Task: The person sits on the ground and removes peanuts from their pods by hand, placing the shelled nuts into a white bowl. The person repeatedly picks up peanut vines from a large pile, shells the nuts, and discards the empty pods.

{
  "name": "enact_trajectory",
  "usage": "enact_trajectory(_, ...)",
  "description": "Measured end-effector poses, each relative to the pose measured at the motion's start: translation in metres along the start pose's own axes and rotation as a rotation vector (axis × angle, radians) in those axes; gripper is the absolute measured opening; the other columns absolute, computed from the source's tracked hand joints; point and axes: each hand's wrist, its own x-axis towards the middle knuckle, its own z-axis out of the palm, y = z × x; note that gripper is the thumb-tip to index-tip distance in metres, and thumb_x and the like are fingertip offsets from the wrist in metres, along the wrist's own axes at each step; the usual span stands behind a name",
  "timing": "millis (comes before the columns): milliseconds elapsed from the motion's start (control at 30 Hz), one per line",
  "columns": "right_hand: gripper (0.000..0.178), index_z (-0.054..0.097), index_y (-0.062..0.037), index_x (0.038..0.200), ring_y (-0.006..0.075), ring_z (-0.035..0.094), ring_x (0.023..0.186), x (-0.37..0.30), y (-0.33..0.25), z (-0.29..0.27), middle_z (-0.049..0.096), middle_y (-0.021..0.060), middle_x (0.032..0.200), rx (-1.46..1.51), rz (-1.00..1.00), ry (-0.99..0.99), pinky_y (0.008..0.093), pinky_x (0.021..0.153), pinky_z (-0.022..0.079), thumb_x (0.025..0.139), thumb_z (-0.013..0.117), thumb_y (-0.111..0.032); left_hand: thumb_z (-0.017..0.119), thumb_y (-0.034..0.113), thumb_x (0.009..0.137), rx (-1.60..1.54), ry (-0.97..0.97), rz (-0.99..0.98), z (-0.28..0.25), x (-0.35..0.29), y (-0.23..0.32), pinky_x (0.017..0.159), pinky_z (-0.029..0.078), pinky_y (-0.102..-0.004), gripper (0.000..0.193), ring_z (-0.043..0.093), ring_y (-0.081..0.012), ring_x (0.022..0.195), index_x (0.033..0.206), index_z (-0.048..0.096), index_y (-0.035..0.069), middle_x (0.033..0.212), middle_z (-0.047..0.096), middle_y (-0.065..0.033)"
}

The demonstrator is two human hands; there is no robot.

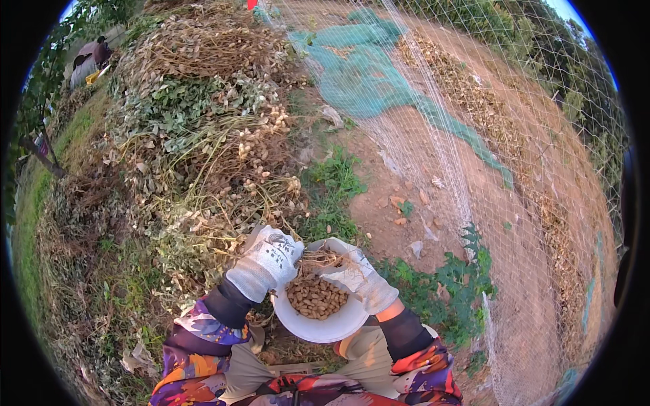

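"What's on the left?"
"A heap of peanut plants (pixel 217 152). Next, the gloved left hand (pixel 269 262), curled; I can't tell its hold."
"And then?"
"Peanuts (pixel 317 299) in a white bowl (pixel 318 331), below dry stems (pixel 321 258) held in the curled right hand (pixel 360 276)."

The setting is outdoors, in daylight, with a sliver of blue sky (pixel 566 9) at the upper right. Pale netting (pixel 548 101) stretches along the right side over brown earth (pixel 379 152), and a teal mesh (pixel 365 78) lies crumpled on the ground near the top. Dark green trees (pixel 586 84) stand behind it — while a grassy strip (pixel 30 233) curves down the left edge, beside a leafy tree (pixel 32 111).
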Motion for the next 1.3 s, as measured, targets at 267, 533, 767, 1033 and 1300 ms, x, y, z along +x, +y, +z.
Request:
enact_trajectory(267,0.038,0.053,-0.0074,0.103,0.0355,0.055,0.094,0.010,0.003,0.015,0.052,0.0170,0.101,-1.365,0.034,0.005,0.0413,0.078,0.047,0.066,0.061,-0.002,0.060,0.020,0.068,0.131,-0.111,0.117,0.035,0.005,0.007,0.058,0.045,-0.0366,0.019,0.062,-0.0246,0.060,0.081,0.067,0.008,0.063,0.063,-0.0072)
enact_trajectory(533,0.048,0.052,-0.0039,0.117,0.0135,0.056,0.090,0.010,-0.022,-0.014,0.059,0.0040,0.105,-0.269,0.135,-0.097,0.0302,0.072,0.049,0.075,0.071,-0.016,0.061,0.027,0.067,-0.081,-0.111,-0.063,-0.006,-0.001,0.003,0.073,0.042,-0.0405,0.019,0.060,-0.0277,0.076,0.078,0.062,0.011,0.071,0.061,-0.0098)
enact_trajectory(767,0.054,0.042,-0.0041,0.128,0.0133,0.059,0.087,-0.004,-0.059,0.008,0.058,0.0044,0.101,0.162,0.188,-0.045,0.0249,0.066,0.050,0.080,0.066,-0.010,0.060,0.030,0.071,-0.214,0.253,-0.070,0.013,-0.011,-0.012,0.072,0.042,-0.0412,0.019,0.059,-0.0301,0.075,0.078,0.061,0.012,0.070,0.060,-0.0099)
enact_trajectory(1033,0.047,0.041,-0.0046,0.127,0.0134,0.060,0.077,-0.006,-0.054,0.003,0.059,0.0073,0.096,0.205,0.240,-0.003,0.0235,0.059,0.046,0.084,0.059,-0.011,0.060,0.034,0.073,-0.228,0.206,-0.121,0.011,-0.009,-0.009,0.070,0.042,-0.0414,0.022,0.059,-0.0303,0.074,0.076,0.060,0.013,0.069,0.060,-0.0101)
enact_trajectory(1300,0.041,0.048,-0.0065,0.117,0.0316,0.059,0.087,0.009,-0.008,0.005,0.054,0.0203,0.106,-1.121,-0.154,0.105,0.0392,0.073,0.049,0.077,0.059,-0.014,0.060,0.025,0.070,-0.024,-0.098,-0.070,0.008,0.001,0.005,0.070,0.044,-0.0404,0.018,0.062,-0.0271,0.073,0.079,0.063,0.010,0.072,0.063,-0.0098)
